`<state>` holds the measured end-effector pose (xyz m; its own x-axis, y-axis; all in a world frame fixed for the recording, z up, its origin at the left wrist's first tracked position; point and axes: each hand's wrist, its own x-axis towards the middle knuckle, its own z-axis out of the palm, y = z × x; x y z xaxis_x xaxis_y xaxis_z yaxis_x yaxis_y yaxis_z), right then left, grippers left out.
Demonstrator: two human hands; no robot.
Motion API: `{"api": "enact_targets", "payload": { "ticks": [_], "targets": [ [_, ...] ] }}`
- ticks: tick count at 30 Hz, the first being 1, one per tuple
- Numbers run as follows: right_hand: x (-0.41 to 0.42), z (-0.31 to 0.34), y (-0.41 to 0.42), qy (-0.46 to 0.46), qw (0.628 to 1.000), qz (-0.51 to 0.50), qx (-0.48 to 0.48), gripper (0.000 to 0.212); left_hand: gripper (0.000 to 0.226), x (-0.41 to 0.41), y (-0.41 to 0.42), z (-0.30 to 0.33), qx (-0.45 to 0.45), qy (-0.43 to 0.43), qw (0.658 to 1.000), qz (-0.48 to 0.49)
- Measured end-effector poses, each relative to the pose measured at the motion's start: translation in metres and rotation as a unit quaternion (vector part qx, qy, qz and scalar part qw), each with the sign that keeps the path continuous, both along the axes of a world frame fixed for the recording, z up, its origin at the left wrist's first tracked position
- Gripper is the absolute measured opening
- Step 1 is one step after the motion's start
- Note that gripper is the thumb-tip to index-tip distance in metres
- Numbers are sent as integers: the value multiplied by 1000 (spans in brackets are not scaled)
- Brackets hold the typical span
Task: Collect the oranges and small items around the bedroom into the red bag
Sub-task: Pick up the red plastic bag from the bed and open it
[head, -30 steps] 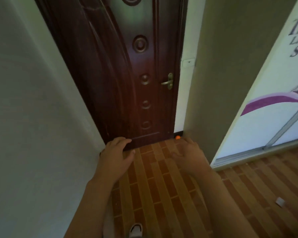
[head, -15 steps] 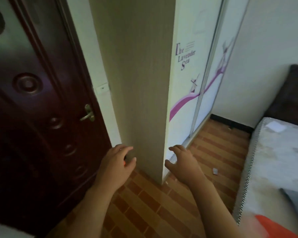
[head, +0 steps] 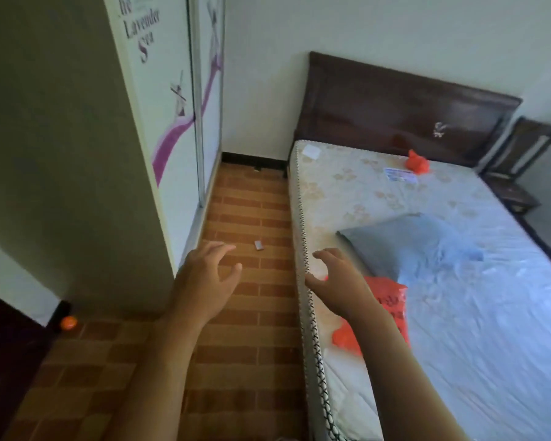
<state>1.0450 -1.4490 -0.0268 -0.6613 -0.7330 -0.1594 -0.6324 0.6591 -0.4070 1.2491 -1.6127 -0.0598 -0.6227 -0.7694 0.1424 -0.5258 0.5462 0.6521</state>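
Observation:
An orange lies on the floor in the corner between the dark door and the wardrobe's side. A small grey item lies on the brick-patterned floor beside the bed. A red bag lies flat on the mattress, partly hidden by my right forearm. A second red plastic bundle sits near the headboard. My left hand hovers over the floor, fingers loosely spread, holding nothing. My right hand hovers above the mattress edge, fingers relaxed and empty.
A wardrobe with printed sliding doors stands on the left. The bed fills the right side, with a blue-grey pillow and a dark headboard. A narrow strip of floor runs between them. A dark door is at the lower left.
My view has swung right, from the door and wardrobe corner to the bed. Both hands stay raised and empty, now over the floor strip and the mattress edge.

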Motion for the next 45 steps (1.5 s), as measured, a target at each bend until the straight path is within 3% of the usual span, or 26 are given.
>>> {"api": "enact_targets", "payload": {
  "ticks": [6, 15, 29, 36, 40, 45],
  "targets": [
    [-6, -1, 20, 19, 999, -36, 30, 64, 44, -29, 5, -13, 10, -5, 999, -51],
    [-30, -3, -12, 7, 1000, -6, 10, 58, 43, -48, -14, -8, 0, -15, 1000, -16],
    [-189, 13, -48, -13, 995, 28, -92, 61, 42, -186, -24, 38, -65, 1, 998, 16],
    [-280, -22, 23, -55, 987, -96, -114, 81, 42, -291, -5, 25, -65, -27, 995, -75],
    [-321, -44, 72, -78, 973, -187, -113, 65, 41, -364, 5, 16, -57, -50, 982, -175],
    [-346, -69, 133, -97, 936, -319, -117, 66, 39, -450, 31, 0, -46, -70, 951, -298]
  ]
}}
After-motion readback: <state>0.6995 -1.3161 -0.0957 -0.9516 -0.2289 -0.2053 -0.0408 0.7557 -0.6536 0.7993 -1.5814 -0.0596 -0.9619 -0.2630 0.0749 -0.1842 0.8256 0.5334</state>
